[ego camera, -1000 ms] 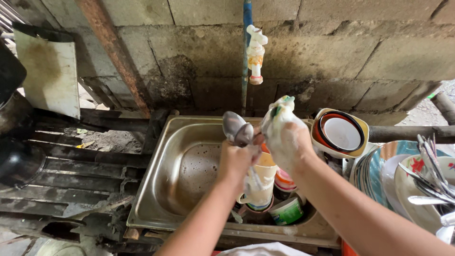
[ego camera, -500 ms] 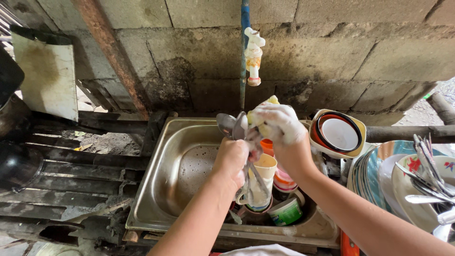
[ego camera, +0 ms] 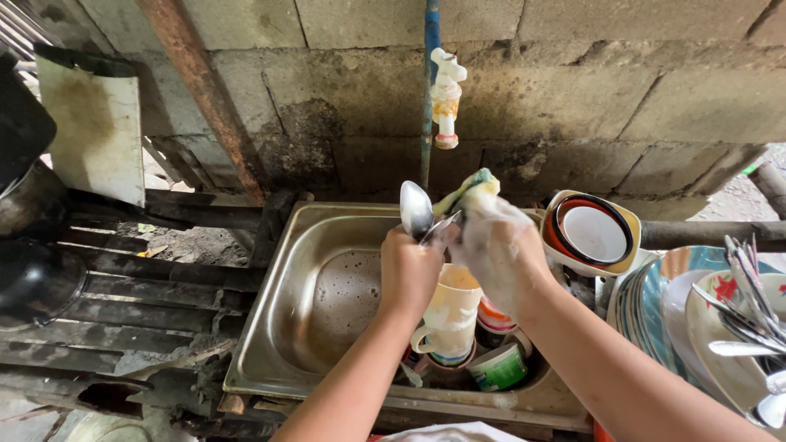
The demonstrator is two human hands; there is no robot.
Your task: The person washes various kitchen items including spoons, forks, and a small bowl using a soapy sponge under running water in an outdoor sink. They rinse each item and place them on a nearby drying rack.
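Over a steel sink (ego camera: 286, 327), my left hand (ego camera: 409, 274) grips the handles of metal spoons (ego camera: 416, 211), their bowls pointing up. My right hand (ego camera: 501, 262), covered in soap foam, holds a yellow-green sponge (ego camera: 467, 190) pressed against the spoons. Below the hands, in the sink, stand a cream mug (ego camera: 449, 315), a green-labelled cup (ego camera: 499, 368) and other stacked cups.
A white tap (ego camera: 446, 98) on a blue pipe (ego camera: 429, 74) hangs from the block wall above the sink. Nested bowls (ego camera: 591, 233) and stacked plates (ego camera: 655, 303) with cutlery (ego camera: 749, 311) sit at right. Dark pots (ego camera: 33, 278) and a white board (ego camera: 90, 135) are at left.
Both hands have shifted slightly left and lower in view. The sponge hand has moved from beside the spoons to rubbing against them.
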